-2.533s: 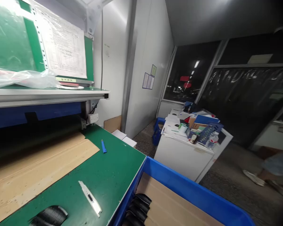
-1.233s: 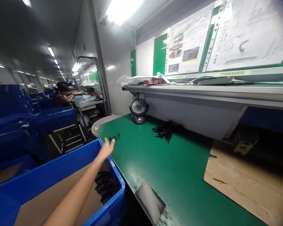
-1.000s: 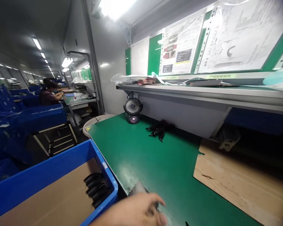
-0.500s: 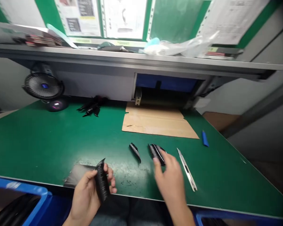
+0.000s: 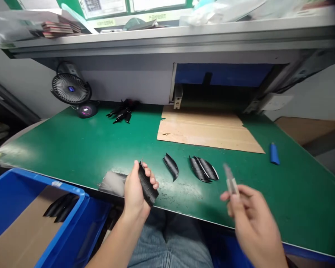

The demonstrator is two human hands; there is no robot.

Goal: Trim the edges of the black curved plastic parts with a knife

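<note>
my left hand [image 5: 136,190] is clenched round a black ribbed part [image 5: 147,184] over the near edge of the green bench [image 5: 72,149]. my right hand [image 5: 251,219] grips a blurred slim cutter [image 5: 229,180] above the bench. i judge the cutter could skid off the curved ribs and nick my left hand.

A small fan [image 5: 70,88] stands at the green worktop's [image 5: 72,145] back left, a cardboard sheet [image 5: 209,128] lies further right (a small blue stick [image 5: 274,153] near it), and a blue bin [image 5: 5,188] sits lower left.
</note>
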